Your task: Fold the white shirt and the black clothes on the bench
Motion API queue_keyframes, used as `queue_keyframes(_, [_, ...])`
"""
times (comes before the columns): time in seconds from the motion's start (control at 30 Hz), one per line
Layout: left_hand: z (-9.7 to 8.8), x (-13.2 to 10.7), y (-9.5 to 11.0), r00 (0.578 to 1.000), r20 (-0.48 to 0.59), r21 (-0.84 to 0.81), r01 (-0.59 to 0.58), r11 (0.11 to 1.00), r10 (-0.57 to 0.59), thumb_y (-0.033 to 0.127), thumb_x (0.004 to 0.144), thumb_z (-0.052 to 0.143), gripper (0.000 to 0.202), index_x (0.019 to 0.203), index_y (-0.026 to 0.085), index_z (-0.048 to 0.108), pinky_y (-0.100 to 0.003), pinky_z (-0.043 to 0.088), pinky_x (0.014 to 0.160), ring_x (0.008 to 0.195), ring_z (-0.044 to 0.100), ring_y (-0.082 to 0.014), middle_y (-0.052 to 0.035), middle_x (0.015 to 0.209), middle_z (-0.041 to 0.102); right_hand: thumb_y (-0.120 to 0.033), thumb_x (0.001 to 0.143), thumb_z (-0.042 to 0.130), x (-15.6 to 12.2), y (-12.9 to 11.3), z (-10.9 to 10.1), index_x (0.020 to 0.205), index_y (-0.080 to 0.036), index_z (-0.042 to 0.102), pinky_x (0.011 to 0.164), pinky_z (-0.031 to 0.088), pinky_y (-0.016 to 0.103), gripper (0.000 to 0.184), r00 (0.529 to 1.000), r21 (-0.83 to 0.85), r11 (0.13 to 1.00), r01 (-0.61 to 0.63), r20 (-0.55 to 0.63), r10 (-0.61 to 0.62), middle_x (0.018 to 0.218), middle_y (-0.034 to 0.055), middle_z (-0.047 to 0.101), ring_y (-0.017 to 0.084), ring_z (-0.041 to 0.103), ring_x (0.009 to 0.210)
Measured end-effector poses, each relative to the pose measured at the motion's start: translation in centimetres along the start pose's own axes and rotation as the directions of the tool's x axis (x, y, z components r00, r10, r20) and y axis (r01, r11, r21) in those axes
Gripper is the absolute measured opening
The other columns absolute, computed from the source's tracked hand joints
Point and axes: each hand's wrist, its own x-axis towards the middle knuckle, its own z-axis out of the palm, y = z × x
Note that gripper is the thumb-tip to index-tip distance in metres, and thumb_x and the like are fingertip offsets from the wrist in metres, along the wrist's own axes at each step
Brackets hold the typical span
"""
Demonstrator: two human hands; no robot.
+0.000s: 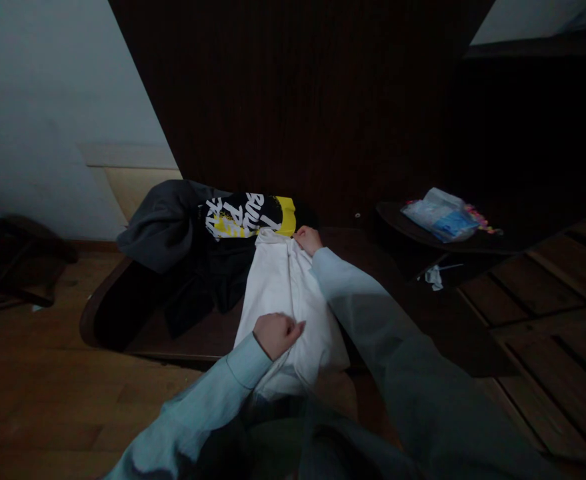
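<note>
Dark wooden tabletop [193,337]: left hand [275,333] clenches white folded garment [277,283], right hand [307,239] pinches its far edge; clear plastic bag [443,215] holds blue packet.

I see one white garment [283,293], plain and unprinted, folded lengthwise into a long, narrow shape. It lies on the dark tabletop [123,313] and runs straight away from me, with a soft crease down its middle. Its far end, pinched by my right hand [307,239], reaches the black printed clothes [237,217]. Its near end bunches over the tabletop's front edge, where my left hand [275,333] has its grip closed on the cloth.
</note>
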Motion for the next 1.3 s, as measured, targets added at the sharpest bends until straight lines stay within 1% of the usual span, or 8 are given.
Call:
queue_keyframes(0.17, [0.6,1.0,0.8,0.995,-0.082,-0.111,0.051,0.992,-0.061,0.056,0.080,0.031,0.048,0.067,0.020,0.059,-0.025,0.035,0.056,0.067,0.059,-0.0177,-0.0039,0.067,0.063,-0.040,0.066,0.059,-0.2,0.7,-0.3,0.067,-0.013,0.065,0.057,0.038,0.022,0.028,0.997,-0.089,0.996,-0.025,0.067,0.031,0.077,0.0097,0.066,0.017,0.059,0.071])
queue_keyframes(0.33, [1.9,1.8,0.9,0.985,-0.112,-0.171,0.108,0.979,-0.129,0.037,0.078,0.042,0.022,0.073,0.021,0.056,-0.024,0.032,0.053,0.063,0.057,-0.0164,-0.0008,0.063,0.059,-0.029,0.068,0.054,-0.5,0.5,1.2,0.069,-0.016,0.064,0.056,0.035,0.021,0.016,0.999,-0.118,0.993,-0.009,0.046,0.015,0.079,0.0061,0.066,0.015,0.057,0.072])
queue_keyframes(0.53, [3.3,2.3,-0.8,0.984,-0.171,-0.508,-0.038,0.860,-0.058,0.026,0.071,0.044,0.017,0.057,0.018,0.047,-0.020,0.030,0.050,0.049,0.043,-0.0087,0.0051,0.050,0.043,-0.032,0.079,0.037,-0.3,-0.3,1.2,0.079,-0.019,0.060,0.056,0.034,0.021,0.026,0.988,-0.087,0.996,-0.019,-0.152,0.005,0.076,0.0031,0.063,0.014,0.055,0.070])
queue_keyframes(0.63, [3.5,2.2,-1.3,0.983,-0.175,-0.603,-0.063,0.795,-0.055,0.022,0.067,0.044,0.015,0.053,0.017,0.043,-0.019,0.028,0.048,0.047,0.037,-0.0072,0.0064,0.048,0.037,-0.031,0.080,0.039,-0.5,-0.5,1.6,0.078,-0.019,0.059,0.057,0.034,0.021,0.023,0.990,-0.098,0.993,0.066,-0.119,-0.078,0.075,0.0033,0.063,0.014,0.055,0.070])
queue_keyframes(0.8, [2.4,1.8,-0.8,0.987,-0.152,-0.394,-0.011,0.919,-0.053,0.026,0.067,0.046,0.012,0.057,0.019,0.048,-0.023,0.034,0.053,0.052,0.045,-0.0112,0.0037,0.053,0.047,-0.037,0.079,0.044,-0.8,-0.4,2.4,0.072,-0.019,0.059,0.057,0.034,0.022,0.024,0.992,-0.115,0.986,0.118,-0.031,-0.122,0.071,0.0044,0.063,0.015,0.055,0.068])
queue_keyframes(0.9, [2.0,1.8,-0.8,0.955,-0.293,-0.250,-0.131,0.959,0.054,0.026,0.067,0.048,0.020,0.083,0.017,0.056,-0.029,0.041,0.072,0.082,0.053,-0.0192,-0.0063,0.086,0.060,-0.038,0.079,0.045,-0.7,0.0,2.1,0.071,-0.019,0.058,0.058,0.034,0.023,0.025,0.989,-0.123,0.982,0.142,-0.026,-0.146,0.072,0.0041,0.062,0.015,0.055,0.068])
queue_keyframes(1.03, [2.8,2.3,-1.3,0.897,-0.358,-0.061,-0.300,0.952,0.259,0.024,0.071,0.046,0.052,0.121,0.013,0.041,-0.042,0.026,0.098,0.123,0.030,-0.0257,-0.0123,0.133,0.037,-0.033,0.078,0.046,-0.8,-0.1,1.4,0.075,-0.019,0.058,0.057,0.035,0.022,0.018,0.968,-0.148,0.966,0.213,-0.103,-0.229,0.075,0.0027,0.061,0.014,0.053,0.068])
queue_keyframes(1.3, [5.1,1.5,-1.0,0.918,-0.275,0.025,-0.291,0.956,0.286,0.043,0.080,0.037,0.064,0.133,0.010,0.025,-0.047,0.018,0.102,0.129,0.018,-0.0272,-0.0120,0.140,0.027,-0.042,0.072,0.055,-1.1,-4.3,2.6,0.089,-0.022,0.059,0.065,0.040,0.024,0.027,0.921,-0.108,0.917,0.384,-0.031,-0.389,0.078,0.0004,0.061,0.015,0.055,0.072])
